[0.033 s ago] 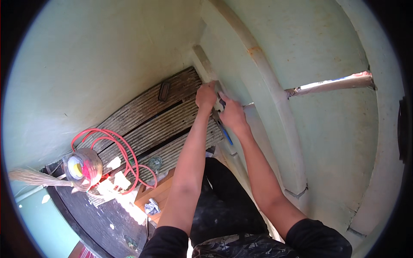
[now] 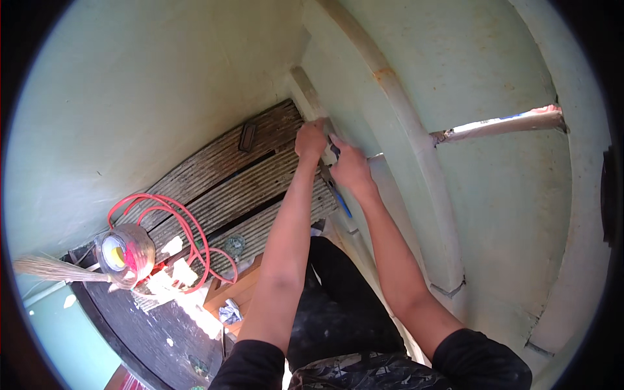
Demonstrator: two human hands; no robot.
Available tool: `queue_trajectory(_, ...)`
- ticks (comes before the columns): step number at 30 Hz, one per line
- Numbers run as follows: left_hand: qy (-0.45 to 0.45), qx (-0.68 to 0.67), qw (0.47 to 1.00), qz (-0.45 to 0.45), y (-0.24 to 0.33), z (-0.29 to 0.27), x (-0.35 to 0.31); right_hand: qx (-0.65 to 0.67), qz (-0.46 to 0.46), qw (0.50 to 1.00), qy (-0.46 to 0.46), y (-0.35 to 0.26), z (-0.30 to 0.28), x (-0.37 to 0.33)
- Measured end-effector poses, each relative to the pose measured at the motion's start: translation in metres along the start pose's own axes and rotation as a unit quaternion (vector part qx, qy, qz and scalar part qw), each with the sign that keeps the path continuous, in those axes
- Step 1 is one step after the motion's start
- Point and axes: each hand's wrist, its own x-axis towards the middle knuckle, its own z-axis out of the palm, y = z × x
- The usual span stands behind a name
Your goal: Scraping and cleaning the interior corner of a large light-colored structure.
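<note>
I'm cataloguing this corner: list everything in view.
Walls: two, pale green, both sides
Ribbed boards: several, brown-grey, centre
Rectangular object: one, dark, on boards
Hose or cable: one, red, coiled left
Round container: one, clear, left
Broom: one, straw-coloured, far left
Glassy object: one, greenish, on boards
Wooden piece: one, orange-brown, lower centre
Crumpled wrapper: one, silvery, lower centre
Low surface: one, blackish, lower left
Strip: one, blue, centre
Handle: one, dark, in right hand
Trousers: one pair, black, lower centre
Left hand: one, bare, upper centre
Right hand: one, bare, beside left
</note>
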Motion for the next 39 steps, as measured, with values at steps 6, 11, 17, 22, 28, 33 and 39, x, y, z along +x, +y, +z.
queue_trajectory(6, -0.004, 0.07, 0.995, 0.074, -0.032, 0.008, 0.019, 0.034, -0.019, 0.999, 0.016, -0.017, -0.003, -0.003)
queue_trajectory(11, -0.01, -0.032, 0.999, -0.026, -0.001, 0.001, -0.009, 0.028, 0.01, 1.0, -0.006, -0.006, -0.007, -0.01)
queue_trajectory(17, 0.026, -0.103, 0.99, -0.091, 0.004, 0.0, -0.003, 0.015, 0.007, 1.0, -0.006, -0.009, -0.007, -0.005)
queue_trajectory(22, 0.05, -0.126, 0.988, -0.073, 0.003, -0.001, -0.006, 0.021, 0.015, 1.0, -0.004, -0.015, -0.01, -0.008)
queue_trajectory(28, 0.039, -0.15, 0.986, -0.068, 0.0, 0.001, -0.01, 0.018, 0.015, 1.0, -0.014, -0.011, -0.006, -0.009)
queue_trajectory(33, 0.067, -0.164, 0.984, -0.027, 0.001, -0.002, 0.008, 0.044, 0.0, 0.999, -0.016, -0.008, -0.007, 0.005)
queue_trajectory(39, -0.04, -0.105, 0.992, -0.055, -0.017, -0.003, 0.01, 0.045, 0.012, 0.999, -0.015, -0.015, -0.002, -0.005)
